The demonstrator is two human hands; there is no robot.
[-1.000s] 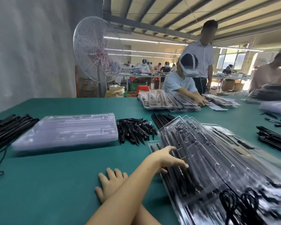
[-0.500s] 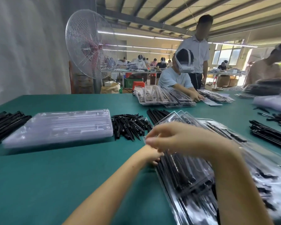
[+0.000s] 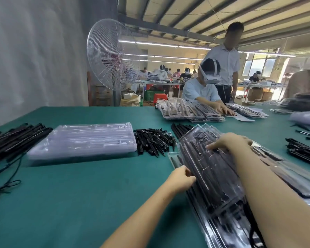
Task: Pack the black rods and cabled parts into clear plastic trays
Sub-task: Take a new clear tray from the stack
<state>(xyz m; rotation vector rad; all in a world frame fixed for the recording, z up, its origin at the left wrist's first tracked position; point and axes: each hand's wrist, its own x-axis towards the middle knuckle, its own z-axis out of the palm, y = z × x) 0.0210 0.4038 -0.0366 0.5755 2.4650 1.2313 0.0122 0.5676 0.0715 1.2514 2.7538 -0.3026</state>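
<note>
Left hand [image 3: 182, 177] grips the left rim of the filled clear plastic tray [image 3: 213, 181]; right hand [image 3: 230, 142] lies flat on top

No legible text, label, brand or number made out anywhere. Clear plastic trays [image 3: 209, 169] and brown cardboard boxes [image 3: 256, 95] too blurred to be read.

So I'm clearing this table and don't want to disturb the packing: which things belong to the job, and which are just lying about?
Job: filled trays, left hand gripping their edge, right hand resting on top; empty trays; short rods; long rods.
Not part of it: fan; red stool; cardboard boxes; neighbour's trays.
</note>
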